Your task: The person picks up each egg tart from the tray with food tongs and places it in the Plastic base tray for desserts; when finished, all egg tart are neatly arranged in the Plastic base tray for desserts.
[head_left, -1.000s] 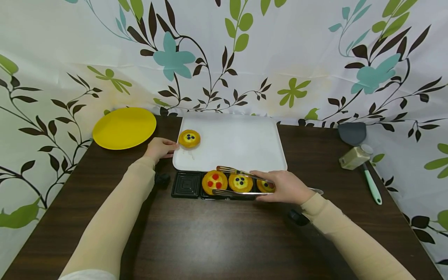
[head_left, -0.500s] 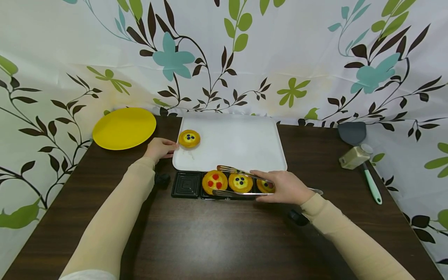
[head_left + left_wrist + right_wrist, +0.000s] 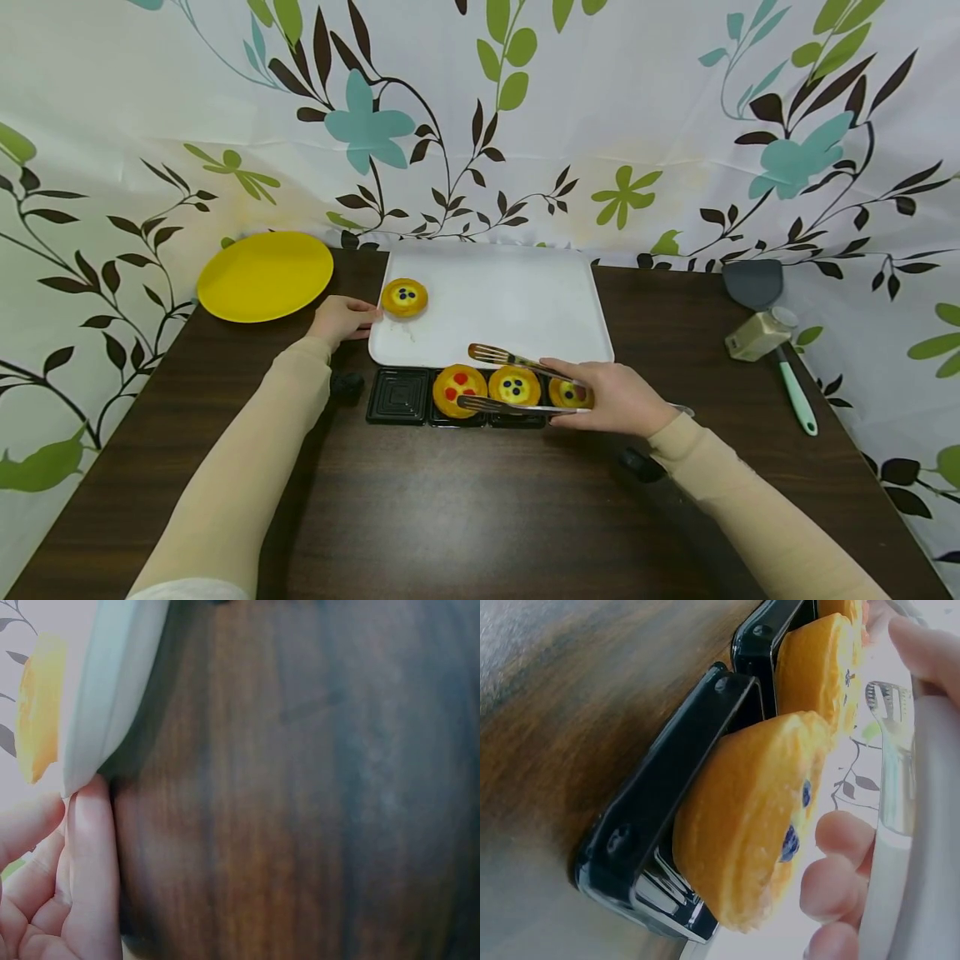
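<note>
Tongs [image 3: 519, 362], lower centre, gripped by right hand [image 3: 618, 398], could crush a blueberry tart [image 3: 513, 387] if oversqueezed; left hand [image 3: 341, 319] pinches white tray [image 3: 510, 308].

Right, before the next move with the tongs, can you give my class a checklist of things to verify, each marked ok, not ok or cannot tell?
1. Right hand holds the tongs: ok.
2. Tongs' arms spread apart: ok.
3. Left hand pinches the left edge of the white tray: ok.
4. Bare tray surface beside the blue-dotted tart: ok, to its right.
5. Both tong tips over the red-topped tart in the head view: not ok, the far tip shows over the tray.
6. Near tip touching that tart: cannot tell.
</note>
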Tool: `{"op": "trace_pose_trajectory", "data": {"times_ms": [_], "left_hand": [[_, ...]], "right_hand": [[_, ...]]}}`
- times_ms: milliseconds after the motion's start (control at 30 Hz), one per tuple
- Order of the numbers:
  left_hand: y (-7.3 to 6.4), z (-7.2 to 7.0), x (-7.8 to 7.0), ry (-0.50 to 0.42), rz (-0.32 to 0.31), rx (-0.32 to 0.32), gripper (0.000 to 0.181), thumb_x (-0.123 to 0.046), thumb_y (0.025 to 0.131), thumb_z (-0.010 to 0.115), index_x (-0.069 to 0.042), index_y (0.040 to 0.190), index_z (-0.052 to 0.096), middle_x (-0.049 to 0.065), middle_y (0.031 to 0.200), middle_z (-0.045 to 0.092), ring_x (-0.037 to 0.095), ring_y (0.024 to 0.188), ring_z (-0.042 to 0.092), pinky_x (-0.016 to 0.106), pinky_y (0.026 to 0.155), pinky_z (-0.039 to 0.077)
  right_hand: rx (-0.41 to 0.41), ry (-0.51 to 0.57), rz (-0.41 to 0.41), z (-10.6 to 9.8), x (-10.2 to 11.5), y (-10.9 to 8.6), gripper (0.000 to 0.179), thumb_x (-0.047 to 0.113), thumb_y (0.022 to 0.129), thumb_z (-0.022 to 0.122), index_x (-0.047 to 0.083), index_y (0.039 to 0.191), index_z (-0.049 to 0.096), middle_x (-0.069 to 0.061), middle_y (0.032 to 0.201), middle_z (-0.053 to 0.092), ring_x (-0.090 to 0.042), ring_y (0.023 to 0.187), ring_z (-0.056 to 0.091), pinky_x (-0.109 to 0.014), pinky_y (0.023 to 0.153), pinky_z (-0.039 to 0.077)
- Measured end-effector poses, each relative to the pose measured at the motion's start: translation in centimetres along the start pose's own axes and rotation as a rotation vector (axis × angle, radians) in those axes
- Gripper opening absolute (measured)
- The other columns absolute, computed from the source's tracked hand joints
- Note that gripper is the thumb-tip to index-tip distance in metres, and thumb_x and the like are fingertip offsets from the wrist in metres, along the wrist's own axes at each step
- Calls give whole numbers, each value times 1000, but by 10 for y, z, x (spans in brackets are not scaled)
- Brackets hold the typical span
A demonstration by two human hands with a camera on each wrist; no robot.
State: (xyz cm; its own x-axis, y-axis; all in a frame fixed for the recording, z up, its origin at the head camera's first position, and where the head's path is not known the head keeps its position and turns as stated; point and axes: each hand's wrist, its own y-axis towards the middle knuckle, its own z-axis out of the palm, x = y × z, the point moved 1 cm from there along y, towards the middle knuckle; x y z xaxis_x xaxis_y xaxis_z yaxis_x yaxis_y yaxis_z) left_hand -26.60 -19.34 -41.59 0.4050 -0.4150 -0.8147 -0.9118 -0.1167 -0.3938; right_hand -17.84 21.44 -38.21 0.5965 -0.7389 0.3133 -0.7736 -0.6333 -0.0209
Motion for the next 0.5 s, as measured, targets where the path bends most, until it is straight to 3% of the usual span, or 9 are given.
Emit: {"op": "trace_pose_trajectory", "data": {"times_ms": [267, 500], "left_hand": [[3, -1, 3, 1, 11, 25, 42, -19, 94, 60, 6, 128, 54, 23, 127, 54, 29, 106, 61, 27, 81, 55], [5, -2, 3, -2, -10, 40, 43, -19, 95, 59, 5, 129, 53, 23, 130, 53, 32, 115, 57, 28, 83, 55]], "right_hand": [[-13, -11, -18, -9, 0, 10, 80, 64, 76, 66, 25, 142, 45, 0, 103, 68, -10, 71, 53, -25, 62, 48], [-50, -65, -42, -17, 1, 31, 78, 56, 75, 73, 23, 141, 46, 2, 76, 62, -9, 62, 45, -22, 49, 36]]}}
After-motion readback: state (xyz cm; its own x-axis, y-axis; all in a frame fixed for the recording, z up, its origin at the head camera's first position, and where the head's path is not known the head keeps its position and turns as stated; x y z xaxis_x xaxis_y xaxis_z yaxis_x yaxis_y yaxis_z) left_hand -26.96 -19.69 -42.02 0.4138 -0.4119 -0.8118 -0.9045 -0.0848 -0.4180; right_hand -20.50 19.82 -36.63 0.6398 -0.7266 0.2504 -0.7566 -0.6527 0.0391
